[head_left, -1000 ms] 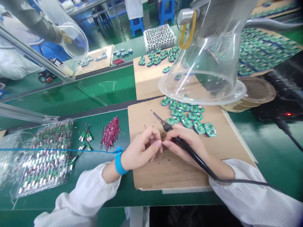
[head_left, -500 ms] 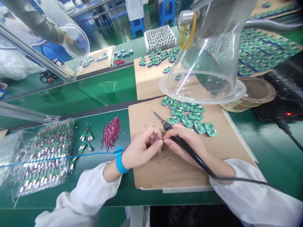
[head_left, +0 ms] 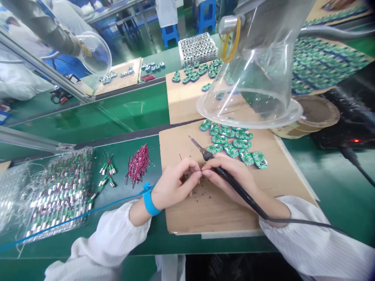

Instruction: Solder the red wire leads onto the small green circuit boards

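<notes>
My left hand (head_left: 178,181), with a blue wrist strap (head_left: 150,201), is closed in a pinch over the cardboard sheet (head_left: 202,218). A thin red wire (head_left: 180,156) pokes up from behind its fingers; the rest of what it holds is hidden. In my right hand (head_left: 234,175) lies a black soldering iron (head_left: 231,185), its metal tip pointing up and left, away from the fingertips. Thumb and forefinger of that hand are pinched together against the left fingertips. Just beyond the hands, several green circuit boards (head_left: 231,150) lie on the cardboard.
A clear fume hood (head_left: 249,105) hangs above the boards. Dark red wires (head_left: 138,166) are piled left of the cardboard, near small metal parts with green ends (head_left: 108,168) and a filled plastic tray (head_left: 61,187). On the right stand a round tub (head_left: 316,115) and a black device (head_left: 345,117).
My left hand has turned slightly while both hands keep fingertip contact. The blue strap cord has dropped lower on the left. A co-worker's hand has appeared at the top right.
</notes>
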A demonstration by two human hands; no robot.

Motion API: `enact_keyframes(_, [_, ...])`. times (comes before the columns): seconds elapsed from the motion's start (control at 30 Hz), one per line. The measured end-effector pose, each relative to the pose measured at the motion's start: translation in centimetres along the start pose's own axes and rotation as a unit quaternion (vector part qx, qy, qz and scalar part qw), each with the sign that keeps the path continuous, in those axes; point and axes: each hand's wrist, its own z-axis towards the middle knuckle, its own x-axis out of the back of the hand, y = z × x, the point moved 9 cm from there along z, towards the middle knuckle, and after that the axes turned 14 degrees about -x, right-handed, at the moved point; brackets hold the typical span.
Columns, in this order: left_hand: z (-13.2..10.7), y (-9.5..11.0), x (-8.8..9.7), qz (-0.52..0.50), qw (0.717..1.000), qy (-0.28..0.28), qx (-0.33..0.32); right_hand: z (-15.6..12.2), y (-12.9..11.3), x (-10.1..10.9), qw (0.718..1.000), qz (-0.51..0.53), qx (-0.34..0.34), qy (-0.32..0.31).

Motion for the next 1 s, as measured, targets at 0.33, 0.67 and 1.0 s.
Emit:
enact_keyframes(0.33, [-0.6,0.2,0.5,-0.058,0.997,0.055,0.002,-0.1,0.4,-0.7,1.0,-0.007,-0.019,-0.02])
enact_keyframes(0.67, [-2.6,-1.4,3.0,0.171,0.98,0.095,0.022,-1.0,1.7,0.9,0.995,-0.084,-0.022,-0.041])
enact_keyframes(1.0, [-2.0,-1.2,2.3,0.241,0.966,0.089,0.005,-2.8,5.6,4.7,0.962,0.173,-0.202,0.061])
